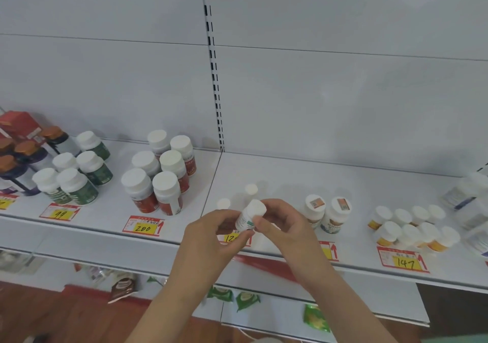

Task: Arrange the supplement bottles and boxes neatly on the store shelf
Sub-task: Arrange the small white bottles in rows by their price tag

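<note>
A small white bottle (250, 214) with a white cap is tilted above the front edge of the white shelf (264, 176). My left hand (211, 239) pinches its base and my right hand (282, 226) pinches its side. Two small white bottles (250, 189) of the same kind stand on the shelf just behind my hands. To the left stand several red-labelled bottles (158, 176) and several green-labelled bottles (76, 173). To the right stand two bottles with stickered caps (327, 213) and several orange-labelled bottles (412, 229).
Brown-capped dark bottles (23, 158) and a red box (18, 125) sit at the far left. Blurred white boxes (467, 200) lie at the far right. Price tags (404, 262) line the shelf front. Green packets (245, 299) lie on the lower shelf.
</note>
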Motion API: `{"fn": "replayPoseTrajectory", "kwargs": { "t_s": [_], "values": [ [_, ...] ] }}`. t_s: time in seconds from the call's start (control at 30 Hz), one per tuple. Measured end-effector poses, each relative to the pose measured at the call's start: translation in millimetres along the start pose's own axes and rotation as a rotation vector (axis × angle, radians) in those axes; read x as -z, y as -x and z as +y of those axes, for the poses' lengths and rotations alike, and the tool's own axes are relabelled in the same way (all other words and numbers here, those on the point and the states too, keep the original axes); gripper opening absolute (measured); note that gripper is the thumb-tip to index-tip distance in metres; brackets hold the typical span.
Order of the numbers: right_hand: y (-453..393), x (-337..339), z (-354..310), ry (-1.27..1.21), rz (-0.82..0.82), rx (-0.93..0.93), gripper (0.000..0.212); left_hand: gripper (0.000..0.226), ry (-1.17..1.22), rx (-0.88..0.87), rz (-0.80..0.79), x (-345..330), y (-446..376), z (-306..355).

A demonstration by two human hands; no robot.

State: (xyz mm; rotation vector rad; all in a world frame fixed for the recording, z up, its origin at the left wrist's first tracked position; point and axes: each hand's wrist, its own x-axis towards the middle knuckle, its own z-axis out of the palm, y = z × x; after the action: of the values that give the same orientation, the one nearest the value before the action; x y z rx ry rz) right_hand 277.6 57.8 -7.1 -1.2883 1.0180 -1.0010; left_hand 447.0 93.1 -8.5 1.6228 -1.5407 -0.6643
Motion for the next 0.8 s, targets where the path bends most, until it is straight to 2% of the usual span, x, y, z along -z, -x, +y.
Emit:
{"fn": "replayPoseTrajectory", "kwargs": {
  "t_s": [0.07, 0.17, 0.33, 0.5, 0.63, 0.8],
  "values": [
    [-5, -2, 3, 0.15, 0.029, 0.057, 0.014, 0.028, -0.028, -0.015, 0.013, 0, -2, -13],
    [-15, -4, 14, 0.379, 0.126, 0.122, 0.017, 0.048, -0.151, -0.012, 0.055, 0, -6, -40],
    [-31, -6, 41, 0.491, 0.173, 0.099, 0.018, 0.066, -0.402, -0.018, -0.013, -12, -12, -92],
    [-38, -11, 57, 0.646, 0.091, 0.071, 0.021, 0.067, -0.514, -0.103, 0.014, -20, -11, -115],
    [-34, -13, 55, 0.696, 0.138, 0.095, 0.033, 0.067, -0.514, -0.124, 0.017, -20, -12, -118],
    [-35, -27, 41, 0.777, 0.18, 0.3, 0.041, 0.066, -0.524, -0.157, 0.021, -21, -14, -122]
  ]
}}
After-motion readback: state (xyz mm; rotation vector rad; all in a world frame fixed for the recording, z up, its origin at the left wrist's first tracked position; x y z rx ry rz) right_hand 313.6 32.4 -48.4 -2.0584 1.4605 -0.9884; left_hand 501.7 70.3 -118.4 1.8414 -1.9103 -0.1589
